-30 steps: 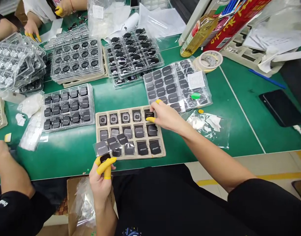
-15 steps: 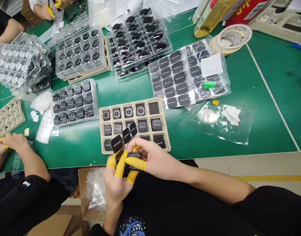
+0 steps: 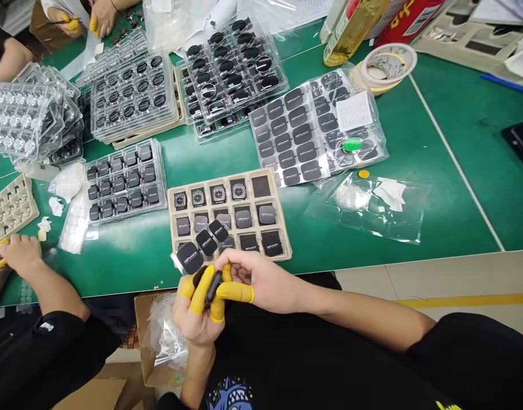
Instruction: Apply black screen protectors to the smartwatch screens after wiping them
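Observation:
A dark square watch body [image 3: 213, 288], turned almost edge-on, is between my two hands in front of the tray. My left hand [image 3: 195, 316], in yellow finger cots, is closed on it and also holds a strip of black printed stickers [image 3: 207, 243] fanning up over the tray. My right hand [image 3: 261, 282] is curled in from the right, its cotted thumb and finger at the watch's edge; part of that contact is hidden. Beyond the hands lies a beige compartment tray [image 3: 287, 247] with watch bodies, several showing their round sensor backs, others covered by black stickers.
Sticker sheets [image 3: 301, 136] in plastic lie behind the tray, with tape rolls [image 3: 389, 65] and a bottle [image 3: 344, 34] farther back. Clear trays [image 3: 124, 179] of dark pieces stand left. A plastic bag [image 3: 381, 208] lies right. A co-worker's hands [image 3: 22, 253] work at left.
The watch has turned from face-up to nearly edge-on. My left hand has shifted slightly left, and the sticker strip has tilted lower to the left. The whole view has moved slightly.

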The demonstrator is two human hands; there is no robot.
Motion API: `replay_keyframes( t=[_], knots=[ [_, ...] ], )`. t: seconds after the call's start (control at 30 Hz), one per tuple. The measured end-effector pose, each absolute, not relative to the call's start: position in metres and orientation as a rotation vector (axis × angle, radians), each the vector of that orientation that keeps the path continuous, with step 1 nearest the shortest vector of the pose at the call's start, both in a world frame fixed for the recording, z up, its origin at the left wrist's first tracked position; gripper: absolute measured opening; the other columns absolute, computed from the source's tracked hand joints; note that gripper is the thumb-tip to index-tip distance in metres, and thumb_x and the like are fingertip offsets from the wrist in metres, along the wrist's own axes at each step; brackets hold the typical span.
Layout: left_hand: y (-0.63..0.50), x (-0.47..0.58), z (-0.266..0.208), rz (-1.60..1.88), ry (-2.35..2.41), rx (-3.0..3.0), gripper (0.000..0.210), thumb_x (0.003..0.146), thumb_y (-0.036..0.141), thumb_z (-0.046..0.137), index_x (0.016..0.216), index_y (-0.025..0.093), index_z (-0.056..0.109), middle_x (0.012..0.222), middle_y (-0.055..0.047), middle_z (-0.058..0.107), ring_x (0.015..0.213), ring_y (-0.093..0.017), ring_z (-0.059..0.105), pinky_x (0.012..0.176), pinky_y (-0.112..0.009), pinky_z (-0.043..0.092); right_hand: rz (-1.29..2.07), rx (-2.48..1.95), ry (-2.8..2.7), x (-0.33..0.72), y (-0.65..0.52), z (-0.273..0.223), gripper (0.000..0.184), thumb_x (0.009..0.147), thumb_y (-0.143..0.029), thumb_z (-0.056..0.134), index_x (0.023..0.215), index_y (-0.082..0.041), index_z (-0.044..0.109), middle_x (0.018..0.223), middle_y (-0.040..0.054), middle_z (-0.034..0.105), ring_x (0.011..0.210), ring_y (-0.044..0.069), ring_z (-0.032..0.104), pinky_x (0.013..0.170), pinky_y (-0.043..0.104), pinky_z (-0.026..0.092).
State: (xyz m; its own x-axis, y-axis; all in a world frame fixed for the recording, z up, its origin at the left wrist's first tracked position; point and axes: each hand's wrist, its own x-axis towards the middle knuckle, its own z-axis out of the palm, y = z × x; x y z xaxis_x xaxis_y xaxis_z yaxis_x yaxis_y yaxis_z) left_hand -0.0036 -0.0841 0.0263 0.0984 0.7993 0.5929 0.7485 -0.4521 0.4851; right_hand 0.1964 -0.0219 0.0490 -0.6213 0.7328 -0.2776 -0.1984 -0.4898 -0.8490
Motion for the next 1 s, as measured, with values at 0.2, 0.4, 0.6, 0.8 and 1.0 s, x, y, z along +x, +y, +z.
replay_keyframes(
  t=[0.2,0.4,0.6,0.8,1.0],
  knots=[
    [-0.084,0.002,0.021,1.248,1.564,2.138,0.048,0.115,0.031,0.06,0.162,0.022,0.066,0.145,-0.017,0.08,0.13,-0.029,0.08,0.103,-0.04,0.068,1.871,-0.863,-1.175,0.192,-0.024,0.046,0.056,0.099,-0.078,0.076,0.102,-0.023,0.068,0.105,0.0026,0.061,0.088,0.016,0.054,0.073,0.031,0.045],
    [-0.075,-0.002,0.026,1.138,1.356,2.103,0.059,0.112,0.045,0.066,0.166,0.022,0.061,0.145,-0.018,0.08,0.127,-0.032,0.081,0.104,-0.045,0.07,1.828,-0.913,-1.187,0.213,-0.016,0.053,0.047,0.103,-0.07,0.076,0.105,-0.024,0.067,0.101,0.0016,0.066,0.085,0.016,0.058,0.078,0.032,0.05],
    [-0.069,-0.019,0.019,1.154,1.188,1.974,0.08,0.097,0.062,0.081,0.167,0.03,0.061,0.141,-0.015,0.084,0.115,-0.029,0.083,0.096,-0.04,0.072,1.929,-1.007,-1.375,0.222,-0.007,0.056,0.037,0.101,-0.059,0.079,0.105,-0.023,0.073,0.089,0.0004,0.065,0.075,0.015,0.052,0.068,0.03,0.046],
    [-0.069,-0.015,0.011,1.189,1.156,1.909,0.076,0.093,0.068,0.081,0.156,0.028,0.071,0.12,-0.012,0.085,0.095,-0.024,0.084,0.077,-0.032,0.072,1.844,-1.033,-1.502,0.218,-0.014,0.051,0.029,0.105,-0.054,0.073,0.103,-0.025,0.072,0.089,0.0007,0.069,0.072,0.016,0.053,0.067,0.031,0.045],
    [-0.066,-0.014,0.015,1.17,1.149,2.037,0.071,0.095,0.058,0.086,0.157,0.027,0.068,0.117,-0.009,0.083,0.085,-0.018,0.08,0.072,-0.028,0.07,1.768,-1.053,-1.638,0.218,-0.016,0.05,0.025,0.109,-0.05,0.067,0.103,-0.026,0.068,0.089,0.001,0.07,0.073,0.017,0.057,0.07,0.032,0.046]
  ],
)
